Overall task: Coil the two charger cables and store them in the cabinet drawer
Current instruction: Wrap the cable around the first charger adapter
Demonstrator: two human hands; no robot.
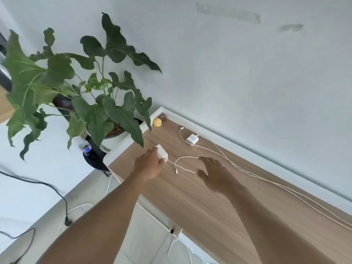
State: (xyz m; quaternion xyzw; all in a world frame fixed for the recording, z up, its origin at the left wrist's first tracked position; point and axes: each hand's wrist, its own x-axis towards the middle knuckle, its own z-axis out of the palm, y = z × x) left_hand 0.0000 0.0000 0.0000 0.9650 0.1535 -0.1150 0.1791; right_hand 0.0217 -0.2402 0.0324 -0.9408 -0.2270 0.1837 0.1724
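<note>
The near charger [162, 153] is a small white block lying towards the left end of the cabinet top [200, 206], and my left hand [150, 164] pinches it between forefinger and thumb. I judge it light, hard and smooth, so a pinch across its flat sides should be enough. Its cable [187, 157] leaves the block and loops over the wood just in front of me, with a loose plug end lying close by. It looks thin, soft and springy: it should bend easily but try to uncoil, so I would take it close to the block and wind it in loose loops, never folding it sharply at the plug.

My right hand [213, 172] is spread flat and relaxed over that loop, gripping nothing; I cannot tell whether the fingertips touch the cable.

The far charger [192, 140] lies nearer the wall, apart from both hands, and its cable [209, 149] trails away along the wood to my right. The long runs lie side by side and may tangle if I pull.

A small yellow thing [157, 122] sits in the corner. A big leafy plant [57, 77] stands beyond the cabinet's left end. I cannot make out the drawer.
</note>
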